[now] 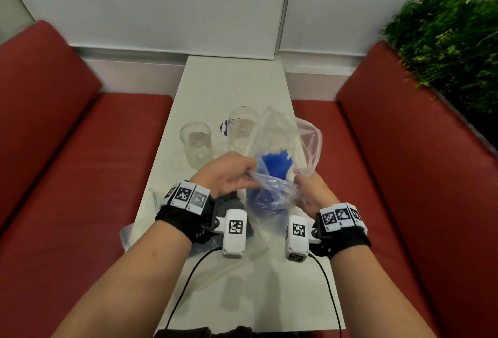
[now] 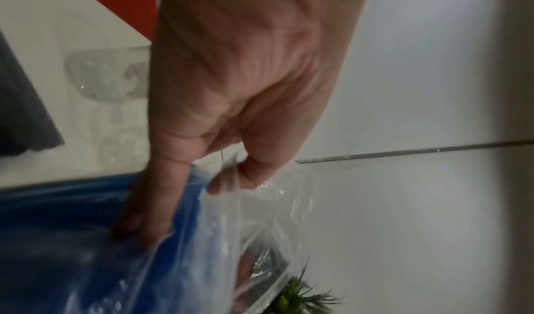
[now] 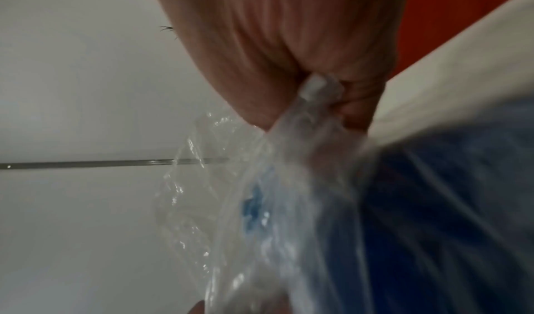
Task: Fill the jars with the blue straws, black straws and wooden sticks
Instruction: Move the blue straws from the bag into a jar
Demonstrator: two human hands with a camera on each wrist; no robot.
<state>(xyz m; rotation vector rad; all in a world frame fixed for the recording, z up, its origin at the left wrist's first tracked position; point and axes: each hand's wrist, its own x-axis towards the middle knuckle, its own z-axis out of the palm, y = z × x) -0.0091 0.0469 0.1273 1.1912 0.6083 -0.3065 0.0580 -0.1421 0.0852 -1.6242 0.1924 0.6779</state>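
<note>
A clear plastic bag point(image 1: 272, 189) holding a bundle of blue straws point(image 1: 276, 163) is held above the white table point(image 1: 229, 84), straw ends poking up out of its mouth. My left hand point(image 1: 229, 173) pinches the bag's left edge point(image 2: 231, 177), and my right hand point(image 1: 310, 189) grips the right edge point(image 3: 315, 90). Two empty glass jars stand behind: a short one point(image 1: 196, 143) at left and a taller one point(image 1: 242, 127) in the middle. Something dark point(image 1: 231, 200), perhaps black straws, lies under my left wrist. No wooden sticks show.
Another clear bag point(image 1: 307, 138) with a pinkish rim lies at the table's right edge, and more clear plastic point(image 1: 140, 219) at the near left. Red bench seats point(image 1: 67, 162) flank the narrow table. Green plants point(image 1: 452, 41) stand at the far right.
</note>
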